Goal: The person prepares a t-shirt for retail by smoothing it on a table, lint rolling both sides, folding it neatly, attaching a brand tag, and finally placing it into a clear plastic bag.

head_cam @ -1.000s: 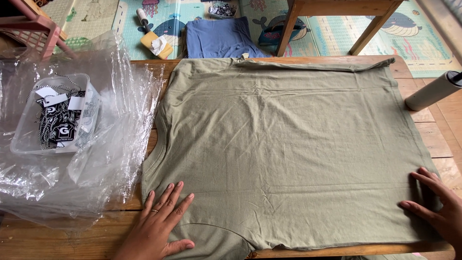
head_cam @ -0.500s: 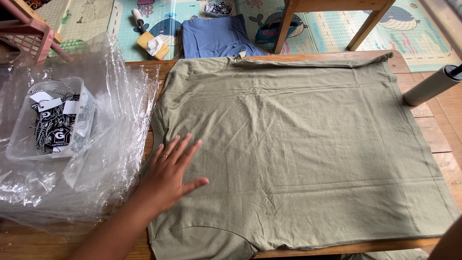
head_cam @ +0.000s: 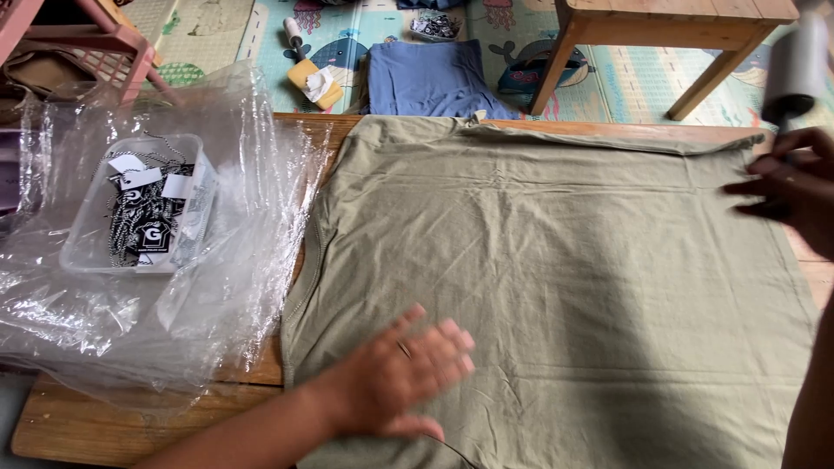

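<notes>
Head view: the olive T-shirt (head_cam: pixel 556 287) was pressed flat under the open left hand (head_cam: pixel 400 382); a lint roller (head_cam: pixel 795 65) was grasped by the right hand (head_cam: pixel 790 187).

a wooden counter (head_cam: pixel 130 417) carries an olive green shirt (head_cam: pixel 556 278) spread flat, and beside it crumpled clear plastic wrap (head_cam: pixel 217 287) on which a clear tub (head_cam: pixel 139 208) of tags sits.

Look left of the green shirt (head_cam: pixel 556 287). You see a clear plastic tub (head_cam: pixel 130 208) there, full of small black and white tags (head_cam: pixel 143 221). Crinkly clear plastic bags (head_cam: pixel 200 304) lie around the tub, right beside the shirt's edge.
</notes>
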